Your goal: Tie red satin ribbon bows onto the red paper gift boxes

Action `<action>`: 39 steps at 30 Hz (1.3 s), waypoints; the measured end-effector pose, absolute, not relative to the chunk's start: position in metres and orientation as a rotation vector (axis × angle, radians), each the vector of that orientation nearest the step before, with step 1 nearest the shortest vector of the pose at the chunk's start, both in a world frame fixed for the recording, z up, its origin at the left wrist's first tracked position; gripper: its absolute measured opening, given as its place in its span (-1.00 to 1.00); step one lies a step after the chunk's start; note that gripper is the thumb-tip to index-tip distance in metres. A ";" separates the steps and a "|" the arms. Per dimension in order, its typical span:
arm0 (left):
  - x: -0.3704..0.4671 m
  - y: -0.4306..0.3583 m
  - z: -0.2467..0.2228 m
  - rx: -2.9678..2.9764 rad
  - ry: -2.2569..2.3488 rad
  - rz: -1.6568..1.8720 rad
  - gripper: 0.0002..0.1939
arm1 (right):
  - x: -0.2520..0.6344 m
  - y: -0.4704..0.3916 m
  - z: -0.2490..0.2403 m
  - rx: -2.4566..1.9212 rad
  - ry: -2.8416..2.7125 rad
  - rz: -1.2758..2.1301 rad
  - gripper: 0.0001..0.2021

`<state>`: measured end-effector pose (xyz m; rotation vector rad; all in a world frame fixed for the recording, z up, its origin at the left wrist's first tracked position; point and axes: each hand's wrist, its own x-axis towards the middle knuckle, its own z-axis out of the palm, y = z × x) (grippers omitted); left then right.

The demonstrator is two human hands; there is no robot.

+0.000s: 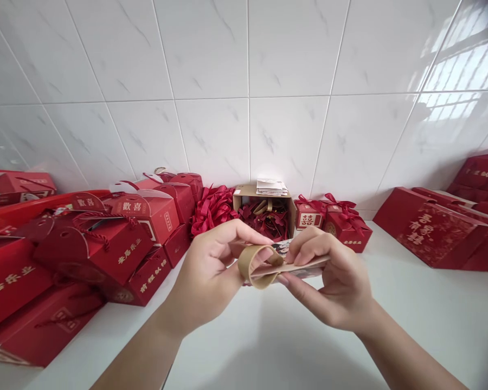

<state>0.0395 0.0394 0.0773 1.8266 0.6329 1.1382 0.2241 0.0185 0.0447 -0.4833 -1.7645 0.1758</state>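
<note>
In front of me both hands work on a small folded card (pixel 309 265) with a brown edge and a dark printed face. A tan band (pixel 250 262) curls into a loop at the card's left end. My left hand (pixel 211 271) pinches the left side of this loop between thumb and fingers. The fingers and thumb of my right hand (pixel 333 281) close on the card from above and below, near where the band meets it. How the band joins the card is partly hidden by the fingers.
Red gift boxes (pixel 132 265) are piled at left, and more red boxes (pixel 431 230) stand at right. Behind my hands are a heap of red ribbon (pixel 213 208), an open cardboard box (pixel 246 190) topped with white papers (pixel 271 187), and two small ribboned boxes (pixel 352 238). A tiled wall (pixel 288 130) rises behind.
</note>
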 end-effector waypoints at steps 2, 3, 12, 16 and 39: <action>0.040 0.039 0.076 1.852 0.636 1.147 -0.95 | 0.224 0.019 0.045 -0.486 -1.787 0.148 -0.74; 0.040 0.038 0.076 1.875 0.632 1.158 -0.94 | 0.225 0.020 0.045 -0.488 -1.795 0.133 -0.75; 0.027 0.043 0.084 2.061 0.453 1.074 -0.90 | 0.223 0.020 0.045 -0.455 -1.763 0.074 -0.73; 0.030 0.044 0.081 1.994 0.304 1.123 -0.88 | 0.221 0.016 0.047 -0.424 -1.743 0.072 -0.71; 0.047 0.039 0.068 1.839 0.232 1.380 -0.45 | 0.211 0.016 0.044 -0.444 -1.539 0.121 -0.72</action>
